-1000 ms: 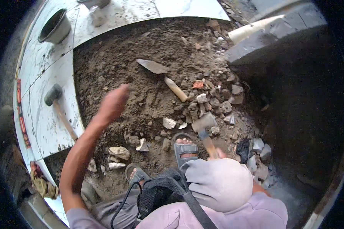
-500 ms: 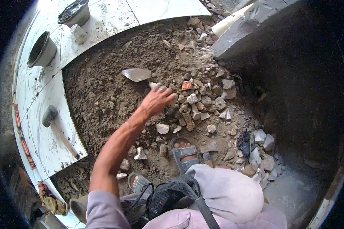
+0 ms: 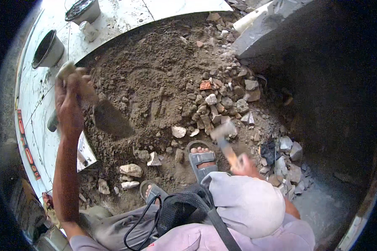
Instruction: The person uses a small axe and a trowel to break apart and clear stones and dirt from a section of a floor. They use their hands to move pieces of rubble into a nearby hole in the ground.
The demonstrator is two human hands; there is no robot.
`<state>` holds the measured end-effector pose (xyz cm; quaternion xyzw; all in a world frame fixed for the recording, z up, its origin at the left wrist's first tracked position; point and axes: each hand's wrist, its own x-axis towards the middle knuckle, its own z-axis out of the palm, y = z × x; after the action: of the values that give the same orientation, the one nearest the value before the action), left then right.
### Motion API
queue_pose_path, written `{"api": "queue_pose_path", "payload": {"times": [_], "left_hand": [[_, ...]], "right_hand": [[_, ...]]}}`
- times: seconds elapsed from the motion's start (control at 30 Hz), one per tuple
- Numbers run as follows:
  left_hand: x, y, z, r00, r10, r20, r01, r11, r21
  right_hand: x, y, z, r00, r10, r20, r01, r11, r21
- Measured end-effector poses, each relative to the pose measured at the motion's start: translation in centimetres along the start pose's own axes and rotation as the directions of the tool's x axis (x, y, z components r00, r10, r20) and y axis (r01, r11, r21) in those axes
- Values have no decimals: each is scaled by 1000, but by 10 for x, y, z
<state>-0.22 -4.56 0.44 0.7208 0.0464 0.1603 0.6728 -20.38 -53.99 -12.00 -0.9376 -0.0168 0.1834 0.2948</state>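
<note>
My left hand (image 3: pixel 70 100) is raised at the left, over the edge of the white tiles. It is wrapped around a trowel, whose metal blade (image 3: pixel 111 119) slants down to the right above the soil and is smeared by motion. Low at the right, beside my knee, my right hand (image 3: pixel 246 166) grips the handle of a small hammer (image 3: pixel 223 130). The hammer's head is blurred and sits just in front of the rubble heap (image 3: pixel 226 100). Loose brown soil (image 3: pixel 146 79) spreads between both hands.
Two buckets (image 3: pixel 50 49) (image 3: pixel 86 10) and a pale cup (image 3: pixel 88 31) stand on the tiles. A mallet (image 3: pixel 52 121) lies partly behind my left arm, near an orange spirit level (image 3: pixel 27 146). My sandalled feet (image 3: pixel 203 159) are among stones. A grey slab (image 3: pixel 264 31) juts in at right.
My left hand has lifted the trowel off the soil and swung it left. My right hand has come into view and picked up the hammer that lay beside my foot.
</note>
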Motion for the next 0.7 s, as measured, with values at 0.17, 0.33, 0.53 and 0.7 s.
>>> {"api": "queue_pose_path", "payload": {"times": [0.17,0.33,0.53,0.7], "left_hand": [[-44,-37,-28,942,-328,-74,317,940,-131],[-83,-92,-40,860,-508,-55,491,851,-186],[-103,-128,-56,779,-624,-63,597,768,-230],[-118,-153,-63,735,-678,-24,663,725,-186]], "right_hand": [[100,-41,-55,908,-270,-320,301,952,52],[184,-44,-33,918,-350,-188,292,915,-279],[204,-37,-42,993,-46,-104,38,997,-73],[187,-49,-40,966,-60,-253,55,998,-28]]}}
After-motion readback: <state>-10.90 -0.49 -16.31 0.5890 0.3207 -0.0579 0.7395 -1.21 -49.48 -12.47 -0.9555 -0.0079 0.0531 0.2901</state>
